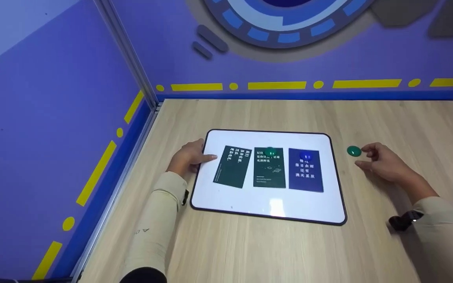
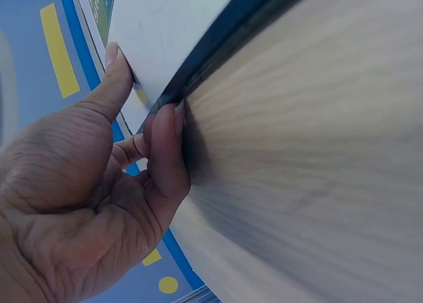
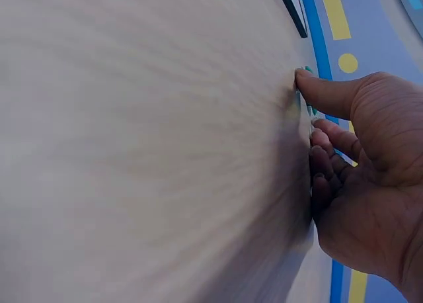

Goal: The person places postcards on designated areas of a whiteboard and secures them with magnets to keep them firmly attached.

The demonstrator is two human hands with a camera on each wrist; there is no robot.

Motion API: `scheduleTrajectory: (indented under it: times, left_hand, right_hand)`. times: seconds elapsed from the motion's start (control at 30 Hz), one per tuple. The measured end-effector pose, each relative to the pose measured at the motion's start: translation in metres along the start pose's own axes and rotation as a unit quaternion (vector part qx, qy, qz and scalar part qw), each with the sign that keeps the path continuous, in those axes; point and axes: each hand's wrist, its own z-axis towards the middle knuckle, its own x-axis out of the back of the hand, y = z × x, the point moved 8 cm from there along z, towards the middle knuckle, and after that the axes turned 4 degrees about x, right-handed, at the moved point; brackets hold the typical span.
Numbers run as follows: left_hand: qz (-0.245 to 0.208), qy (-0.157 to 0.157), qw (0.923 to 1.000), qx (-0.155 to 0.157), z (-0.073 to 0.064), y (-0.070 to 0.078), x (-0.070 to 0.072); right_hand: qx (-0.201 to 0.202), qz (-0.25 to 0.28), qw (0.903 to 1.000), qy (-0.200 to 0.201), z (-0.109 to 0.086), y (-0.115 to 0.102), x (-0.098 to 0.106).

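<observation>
A black-framed whiteboard (image 1: 226,200) lies on the table. My left hand (image 1: 189,157) grips its left edge, with the thumb on the white surface and fingers at the rim (image 2: 175,91). On the board are a tilted dark green card (image 1: 232,167), an upright green card (image 1: 269,173) and a blue card (image 1: 306,181), all printed with white characters. A green magnet (image 1: 270,151) sits on the middle card, a blue magnet (image 1: 306,155) on the right one. Beside the board lies another round green magnet (image 1: 354,151); the parted thumb and index finger of my right hand (image 1: 385,161) are close to it.
The wooden table (image 1: 266,251) meets a purple-blue back wall (image 1: 171,59) with yellow markings. A similar panel (image 1: 53,137) stands along the left side, joined by a metal post (image 1: 126,51).
</observation>
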Motion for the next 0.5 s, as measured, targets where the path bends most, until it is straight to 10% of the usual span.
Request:
scheduleTrajectory:
  times: [0.5]
  left_hand:
    - [0.000,-0.024,0.9997,-0.004,0.002,0.001,0.001]
  right_hand:
    - [-0.044,0.002,0.9988,-0.022,0.022,-0.006,0.002]
